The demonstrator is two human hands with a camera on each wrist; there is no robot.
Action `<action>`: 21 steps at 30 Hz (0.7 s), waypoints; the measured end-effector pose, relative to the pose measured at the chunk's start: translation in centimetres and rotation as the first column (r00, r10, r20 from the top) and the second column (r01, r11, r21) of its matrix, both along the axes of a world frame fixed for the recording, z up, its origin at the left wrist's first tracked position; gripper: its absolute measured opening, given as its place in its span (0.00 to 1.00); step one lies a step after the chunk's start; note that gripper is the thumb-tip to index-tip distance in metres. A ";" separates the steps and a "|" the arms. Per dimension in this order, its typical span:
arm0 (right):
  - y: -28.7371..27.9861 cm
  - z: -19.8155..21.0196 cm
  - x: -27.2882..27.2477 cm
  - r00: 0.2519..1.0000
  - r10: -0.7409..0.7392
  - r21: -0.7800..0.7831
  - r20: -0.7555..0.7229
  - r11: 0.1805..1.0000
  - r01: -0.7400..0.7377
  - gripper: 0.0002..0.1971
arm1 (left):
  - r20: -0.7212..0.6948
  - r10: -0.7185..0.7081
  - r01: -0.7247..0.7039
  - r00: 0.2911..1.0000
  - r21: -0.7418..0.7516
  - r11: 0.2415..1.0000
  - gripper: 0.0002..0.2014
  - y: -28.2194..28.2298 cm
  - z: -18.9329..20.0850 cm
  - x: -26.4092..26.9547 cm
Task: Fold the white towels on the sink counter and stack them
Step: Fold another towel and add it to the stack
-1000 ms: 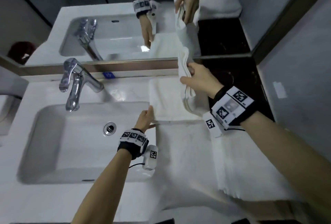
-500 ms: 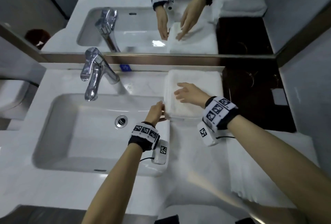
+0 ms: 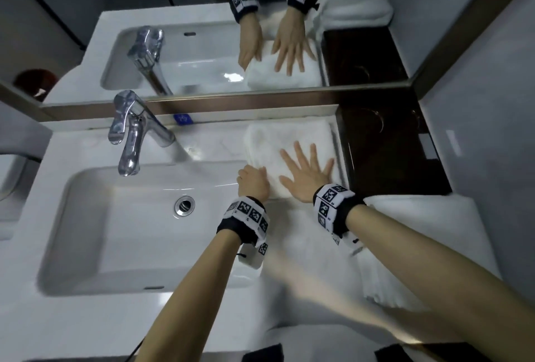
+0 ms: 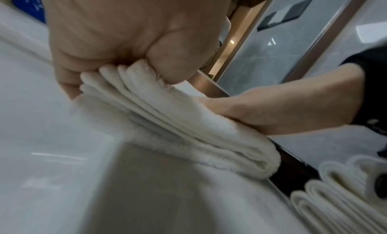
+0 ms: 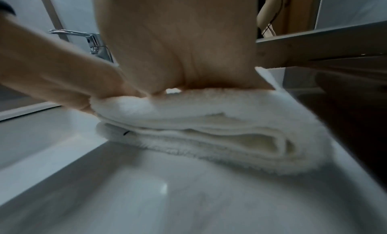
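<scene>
- The worktop (image 3: 86, 318) is a glossy white sink counter running up to a wall mirror (image 3: 202, 14); grey wall panels close the room beyond the right hand's side.
- The basin (image 3: 115, 231) is sunk into the worktop on the far side of the left hand from the towels, with a round metal drain (image 3: 184, 205) in its floor and a chrome tap (image 3: 130, 132) at its back edge. Nothing else shows in the basin.
- A dark brown shelf (image 3: 385, 158) lies just past the little-finger side of the right hand, touching the folded towel's edge.
- A second pile of white towels (image 3: 419, 245) lies on the worktop beneath the right forearm, behind the right wrist; its folded edges show in the left wrist view.
- The folded towel (image 3: 289, 141) sits on the worktop against the mirror ledge, directly under both hands; several layers show at its near edge.
- The right hand (image 3: 307, 172) lies flat on top of the towel, fingers straight and spread, palm pressing down.
- The left hand (image 3: 253, 182) has its grip clamped on the towel's near corner, thumb over the layers and fingers curled beneath, just beside the right hand's thumb.
- A small blue label (image 3: 183, 118) sits on the ledge beyond the left hand's fingertips.
</scene>
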State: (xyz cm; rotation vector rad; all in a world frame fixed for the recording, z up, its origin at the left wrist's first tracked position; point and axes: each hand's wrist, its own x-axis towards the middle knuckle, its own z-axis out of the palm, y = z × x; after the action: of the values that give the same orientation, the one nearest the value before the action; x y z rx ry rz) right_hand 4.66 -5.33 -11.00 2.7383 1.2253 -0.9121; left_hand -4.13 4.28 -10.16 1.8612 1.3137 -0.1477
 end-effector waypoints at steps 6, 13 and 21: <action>-3.7 2.2 -0.2 0.959 -0.221 0.340 -0.176 0.901 0.270 0.29 | 0.043 0.041 -0.035 0.998 -0.144 0.989 0.17 0.2 -1.2 -4.7; -6.1 2.2 -2.3 0.654 -0.577 0.104 -0.489 0.706 0.701 0.32 | 0.079 0.210 -0.156 0.974 -0.433 0.888 0.21 1.1 -1.2 -8.5; -7.5 2.4 -6.4 0.297 -0.482 0.061 -0.824 0.447 0.892 0.25 | 0.035 0.081 -0.066 0.996 -0.318 0.946 0.29 -0.1 -1.1 -11.0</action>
State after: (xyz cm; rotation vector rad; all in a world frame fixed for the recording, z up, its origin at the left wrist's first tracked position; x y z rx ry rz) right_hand -1.71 -12.87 -8.56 3.5853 -0.0942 -2.2214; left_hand -15.14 4.21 -11.27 1.5337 1.2440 -0.2580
